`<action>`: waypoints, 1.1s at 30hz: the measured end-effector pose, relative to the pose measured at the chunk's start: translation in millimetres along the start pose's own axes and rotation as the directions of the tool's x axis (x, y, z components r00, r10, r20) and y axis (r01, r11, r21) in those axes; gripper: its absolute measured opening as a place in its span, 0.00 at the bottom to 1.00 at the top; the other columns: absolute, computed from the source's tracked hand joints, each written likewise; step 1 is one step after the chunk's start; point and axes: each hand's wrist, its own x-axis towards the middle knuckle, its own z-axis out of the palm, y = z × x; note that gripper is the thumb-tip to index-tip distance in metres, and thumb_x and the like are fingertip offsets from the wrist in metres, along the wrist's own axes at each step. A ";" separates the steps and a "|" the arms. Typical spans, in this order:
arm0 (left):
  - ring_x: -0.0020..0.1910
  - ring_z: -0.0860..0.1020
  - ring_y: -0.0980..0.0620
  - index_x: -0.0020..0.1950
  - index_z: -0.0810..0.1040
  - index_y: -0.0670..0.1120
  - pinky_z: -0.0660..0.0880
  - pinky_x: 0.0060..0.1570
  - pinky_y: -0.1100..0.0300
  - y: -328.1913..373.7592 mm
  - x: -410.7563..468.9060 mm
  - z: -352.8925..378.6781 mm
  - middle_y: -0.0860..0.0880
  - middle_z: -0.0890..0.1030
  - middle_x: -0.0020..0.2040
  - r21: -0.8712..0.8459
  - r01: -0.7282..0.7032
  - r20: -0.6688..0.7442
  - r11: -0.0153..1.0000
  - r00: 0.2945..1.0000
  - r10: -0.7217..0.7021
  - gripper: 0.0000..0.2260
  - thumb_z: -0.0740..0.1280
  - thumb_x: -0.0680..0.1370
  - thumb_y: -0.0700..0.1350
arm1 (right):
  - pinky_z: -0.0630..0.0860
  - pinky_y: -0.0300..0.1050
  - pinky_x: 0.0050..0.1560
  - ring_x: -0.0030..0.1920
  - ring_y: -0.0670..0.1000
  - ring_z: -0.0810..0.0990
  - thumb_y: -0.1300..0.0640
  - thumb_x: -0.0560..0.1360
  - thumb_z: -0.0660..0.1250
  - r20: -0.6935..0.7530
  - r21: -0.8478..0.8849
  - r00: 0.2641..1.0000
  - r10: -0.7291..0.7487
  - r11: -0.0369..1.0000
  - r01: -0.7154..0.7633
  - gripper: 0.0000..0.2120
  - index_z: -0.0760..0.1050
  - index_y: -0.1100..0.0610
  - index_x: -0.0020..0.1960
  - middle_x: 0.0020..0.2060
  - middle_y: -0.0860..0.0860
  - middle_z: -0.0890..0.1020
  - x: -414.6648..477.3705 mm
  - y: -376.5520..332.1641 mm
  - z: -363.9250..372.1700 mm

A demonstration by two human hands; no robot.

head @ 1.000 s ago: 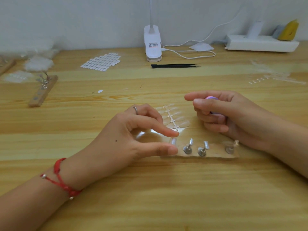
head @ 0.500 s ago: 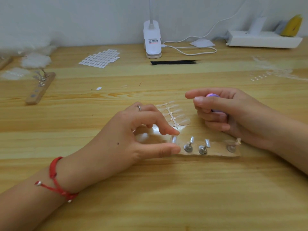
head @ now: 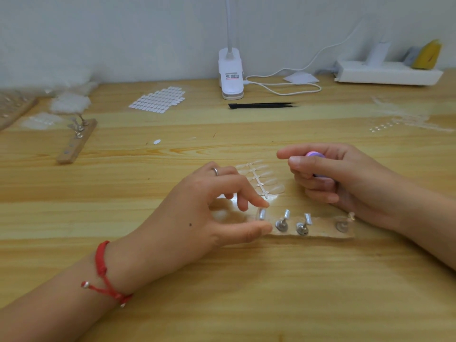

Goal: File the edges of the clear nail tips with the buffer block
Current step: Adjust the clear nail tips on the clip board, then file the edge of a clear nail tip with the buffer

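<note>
Logged as carrier a holder strip [head: 320, 232] lying flat on the table [head: 222, 304], bearing four metal pegs [head: 282, 224] in a row. Saw left hand [head: 197, 218] with grip clamped, thumb and forefinger, on the mounted tip [head: 262, 214] at the strip's left end peg; ring [head: 215, 171] on one finger, red bracelet [head: 103, 267] at the wrist. Saw right hand [head: 345, 178] behind the strip's right end, grip curled tight round the pink-purple buffer block [head: 314, 154], block mostly hidden by fingers and well apart from the mounted tip. Spotted sprue of clear nail tips [head: 264, 178] lying on the table just behind the holder, between the two hands. Checked against half a second earlier: found hardly anything different, both hands in the same spots with the same holds. Further back noted white lamp base [head: 231, 77] with a sticker, red and dark print too small to read; black tweezers [head: 261, 105] just in front of it; sheet of white tabs [head: 158, 98] to its left; wooden stand [head: 76, 141] with pegs far left; white power strip [head: 387, 75] far right by the wall.
</note>
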 end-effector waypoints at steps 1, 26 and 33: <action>0.50 0.74 0.51 0.48 0.80 0.60 0.70 0.49 0.63 0.3 -0.9 0.3 0.57 0.77 0.43 0.007 0.003 0.012 1.000 1.000 -0.003 0.14 0.72 0.66 0.62 | 0.63 0.34 0.21 0.25 0.43 0.61 0.55 0.64 0.71 0.000 0.002 1.000 0.001 1.000 -0.001 0.11 0.86 0.52 0.46 0.29 0.48 0.64 -0.1 -0.3 0.1; 0.48 0.73 0.57 0.52 0.80 0.57 0.71 0.53 0.55 -7.5 39.8 -13.7 0.60 0.77 0.46 0.299 0.080 -0.268 0.951 0.964 0.003 0.22 0.67 0.63 0.66 | 0.64 0.35 0.22 0.27 0.44 0.63 0.60 0.64 0.75 -0.203 0.222 0.977 -0.064 0.969 0.109 0.15 0.83 0.56 0.51 0.34 0.49 0.75 2.2 2.8 -2.8; 0.46 0.73 0.55 0.53 0.79 0.50 0.72 0.50 0.52 7.8 44.5 -7.5 0.57 0.77 0.44 0.364 -0.094 -0.360 0.927 0.904 0.233 0.19 0.70 0.67 0.59 | 0.65 0.27 0.25 0.25 0.40 0.72 0.49 0.61 0.80 -0.146 -0.241 0.982 -0.118 0.967 0.081 0.14 0.84 0.45 0.46 0.35 0.42 0.80 -6.5 -1.0 5.1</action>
